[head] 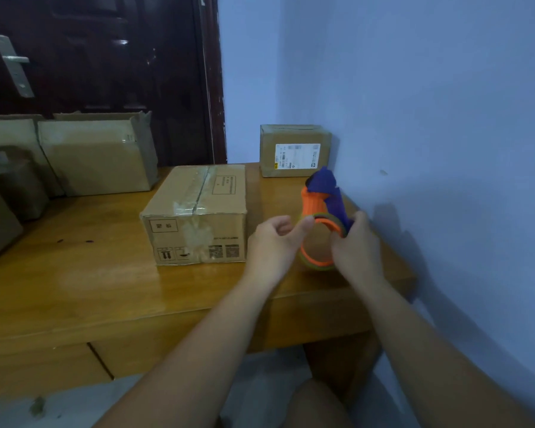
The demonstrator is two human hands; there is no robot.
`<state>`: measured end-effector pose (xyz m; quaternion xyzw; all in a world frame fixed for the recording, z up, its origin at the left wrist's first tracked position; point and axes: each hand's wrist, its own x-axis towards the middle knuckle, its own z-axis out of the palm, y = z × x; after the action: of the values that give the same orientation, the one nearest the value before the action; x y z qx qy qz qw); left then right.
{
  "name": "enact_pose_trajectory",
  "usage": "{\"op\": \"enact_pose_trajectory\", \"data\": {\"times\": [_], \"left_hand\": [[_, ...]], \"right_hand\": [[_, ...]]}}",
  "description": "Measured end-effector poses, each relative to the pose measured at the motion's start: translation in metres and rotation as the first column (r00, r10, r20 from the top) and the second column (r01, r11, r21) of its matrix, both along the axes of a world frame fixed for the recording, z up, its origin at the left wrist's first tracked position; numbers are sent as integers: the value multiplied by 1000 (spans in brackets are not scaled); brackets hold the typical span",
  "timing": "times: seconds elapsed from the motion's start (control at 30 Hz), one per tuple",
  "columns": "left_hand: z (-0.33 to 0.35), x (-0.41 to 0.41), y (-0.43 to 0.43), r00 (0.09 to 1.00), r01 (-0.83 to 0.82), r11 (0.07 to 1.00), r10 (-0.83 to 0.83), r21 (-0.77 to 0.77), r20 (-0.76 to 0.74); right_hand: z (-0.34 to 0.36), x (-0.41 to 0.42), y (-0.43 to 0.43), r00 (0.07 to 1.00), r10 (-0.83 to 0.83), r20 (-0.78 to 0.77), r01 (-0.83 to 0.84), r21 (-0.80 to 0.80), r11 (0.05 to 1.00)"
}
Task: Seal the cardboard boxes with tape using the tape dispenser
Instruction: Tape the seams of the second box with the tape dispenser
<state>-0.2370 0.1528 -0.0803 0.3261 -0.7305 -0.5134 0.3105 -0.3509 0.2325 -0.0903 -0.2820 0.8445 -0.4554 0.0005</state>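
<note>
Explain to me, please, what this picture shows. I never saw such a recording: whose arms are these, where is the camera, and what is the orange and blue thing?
There is no machine: both arms belong to a person, and the one camera sits on their head, looking forward and down. The right hand grips a tape dispenser, orange and blue, with a roll of tape on it. The left hand has its thumb on the roll's rim; whether it pinches tape I cannot tell. On the wooden table a large cardboard box lies in the middle, with shiny tape along its top seam. A small box with a white label stands by the wall, and open boxes stand at the left.
</note>
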Motion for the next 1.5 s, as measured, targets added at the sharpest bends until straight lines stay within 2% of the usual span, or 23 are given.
{"op": "enact_pose_trajectory", "data": {"times": [0.1, 0.23, 0.43, 0.6, 0.77, 0.83, 1.0, 1.07, 1.17, 1.27, 1.4, 1.43, 1.5], "left_hand": [[0, -14, 3, 995, -96, 990, 97, 99, -13], [1, -22, 7, 975, -135, 970, 166, 200, -147], [2, -18, 4, 909, -208, 922, 305, 327, -284], [8, -4, 1, 879, -226, 949, 296, 220, -373], [14, 10, -2, 903, -237, 968, 249, 78, -350], [17, 17, -3, 909, -257, 965, 260, 52, -326], [35, 37, -4, 842, -216, 932, 329, 292, -427], [43, 46, -4, 813, -221, 924, 351, 311, -464], [50, 62, -7, 794, -361, 913, 409, 192, -451], [59, 81, -14, 734, -455, 880, 458, 138, -500], [59, 102, -35, 676, -433, 843, 538, 320, -504], [58, 107, -41, 650, -438, 819, 573, 369, -499], [57, 121, -58, 529, -482, 729, 684, 486, -503]], "right_hand": [[-5, 9, 6, 1000, -25, -18, 23, -62, 998], [-19, 19, 12, 997, 61, -44, -70, -238, 969], [-31, 25, 21, 981, 145, -128, -173, -245, 954], [-35, 24, 26, 945, 267, -191, -310, -252, 917], [-18, 13, 33, 876, 482, -36, -480, -179, 859], [-9, 12, 35, 852, 519, -64, -522, -170, 836], [13, 22, 38, 833, 493, -252, -551, -292, 782], [21, 23, 39, 793, 475, -380, -573, -201, 795], [27, 20, 34, 719, 481, -501, -570, -28, 821], [36, 19, 25, 698, 524, -487, -561, 82, 824], [54, 29, 9, 716, 598, -360, -645, -15, 764], [58, 31, 4, 698, 614, -368, -655, 20, 756], [62, 33, -4, 648, 631, -427, -629, 167, 759]]}}
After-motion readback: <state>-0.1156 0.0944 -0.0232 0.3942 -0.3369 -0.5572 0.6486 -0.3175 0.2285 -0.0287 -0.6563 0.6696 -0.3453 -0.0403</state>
